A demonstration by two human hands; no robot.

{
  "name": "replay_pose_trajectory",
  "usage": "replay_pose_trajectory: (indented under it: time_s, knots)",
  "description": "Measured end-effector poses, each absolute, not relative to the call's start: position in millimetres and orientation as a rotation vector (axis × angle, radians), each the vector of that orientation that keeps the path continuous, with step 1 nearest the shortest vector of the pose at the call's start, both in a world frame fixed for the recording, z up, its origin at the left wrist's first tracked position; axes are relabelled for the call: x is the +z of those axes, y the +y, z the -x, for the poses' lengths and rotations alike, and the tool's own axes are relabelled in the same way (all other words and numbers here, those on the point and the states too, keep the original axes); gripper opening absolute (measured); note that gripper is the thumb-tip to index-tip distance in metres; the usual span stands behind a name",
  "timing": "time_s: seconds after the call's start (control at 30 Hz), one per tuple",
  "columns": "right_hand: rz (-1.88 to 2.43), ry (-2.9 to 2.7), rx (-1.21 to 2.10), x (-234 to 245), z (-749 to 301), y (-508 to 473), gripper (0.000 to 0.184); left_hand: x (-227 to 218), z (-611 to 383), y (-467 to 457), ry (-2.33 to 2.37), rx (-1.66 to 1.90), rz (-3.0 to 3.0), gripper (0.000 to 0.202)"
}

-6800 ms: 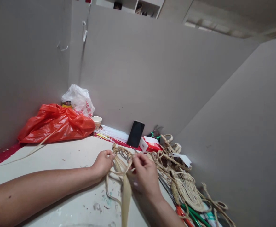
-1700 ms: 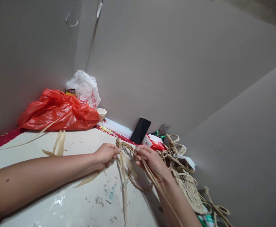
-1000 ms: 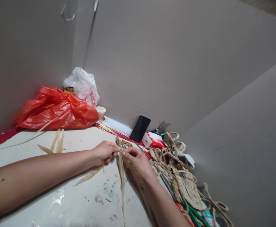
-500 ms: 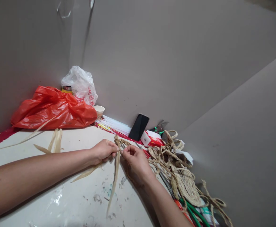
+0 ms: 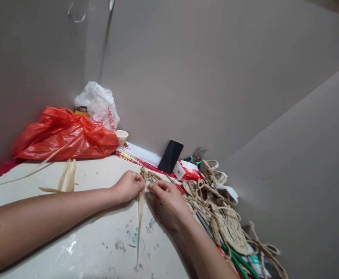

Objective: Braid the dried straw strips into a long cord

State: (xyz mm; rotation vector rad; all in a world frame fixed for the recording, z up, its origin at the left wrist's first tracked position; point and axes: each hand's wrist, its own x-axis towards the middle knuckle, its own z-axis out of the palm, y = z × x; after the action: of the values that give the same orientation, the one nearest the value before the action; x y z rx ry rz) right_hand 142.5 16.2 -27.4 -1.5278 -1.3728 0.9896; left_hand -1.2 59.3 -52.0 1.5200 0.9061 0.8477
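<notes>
My left hand (image 5: 129, 186) is closed in a pinch at the end of a braided straw cord (image 5: 151, 175), which lies above and between both hands. A pale flat straw strip (image 5: 140, 221) hangs down from the left fingertips over the table. Just to the right, my right hand (image 5: 165, 193) also has thumb and forefinger pinched close to the braid; the exact strand in its fingertips is too small to make out. Part of another strip shows beneath my left forearm. Several loose straw strips (image 5: 68, 175) lie beyond that forearm.
A red plastic bag (image 5: 67, 135), a white plastic bag (image 5: 98, 102) and a paper cup (image 5: 122, 136) stand at the back left. A phone (image 5: 171, 156) leans against the wall, near green-handled pliers (image 5: 197, 157). Heaped braided cords (image 5: 230, 228) line the right edge of the stained white table (image 5: 100, 252).
The hanging strip has swung a little to the left at its lower end. The strip under my left forearm is now mostly hidden. Both hands stay in nearly the same place.
</notes>
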Motion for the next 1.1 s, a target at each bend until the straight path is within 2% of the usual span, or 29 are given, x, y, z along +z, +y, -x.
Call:
replay_pose_trajectory:
  time_s: [0.23,0.37,0.47,0.67,0.8,0.9,1.0,1.07,1.1]
  knots:
    - [1.586,-1.422,1.203,-16.7,-146.0,10.2,0.022,-52.6,1.8,59.8,0.865,0.877,-1.527,0.016]
    - [1.478,-1.160,1.441,-20.9,-127.8,4.7,0.018,-52.8,0.3,55.5,0.805,0.885,-1.452,0.016]
    - [1.482,-1.055,1.393,-29.0,-114.3,1.4,0.018,-52.2,-1.2,51.7,0.792,0.823,-1.315,0.016]
    - [1.614,-1.199,1.131,-39.8,-106.6,0.9,0.026,-45.4,-1.5,44.6,0.851,0.784,-1.224,0.018]
    - [1.588,-1.256,1.266,-24.0,-108.1,-5.8,0.029,-40.9,0.0,45.9,0.874,0.793,-1.155,0.017]
    - [1.553,-1.498,1.442,1.2,-121.1,-11.9,0.041,-35.9,2.9,53.8,0.878,0.785,-1.078,0.015]
    - [1.583,-1.517,1.120,16.7,-141.9,-8.6,0.047,-30.6,6.4,63.1,0.849,0.691,-1.034,0.011]
    - [1.543,-1.372,0.918,14.0,-151.0,-1.7,0.043,-29.3,8.0,66.9,0.827,0.642,-1.019,0.007]
    - [1.515,-1.296,0.920,9.1,-152.1,2.0,0.041,-29.4,8.3,67.8,0.807,0.634,-1.009,0.005]
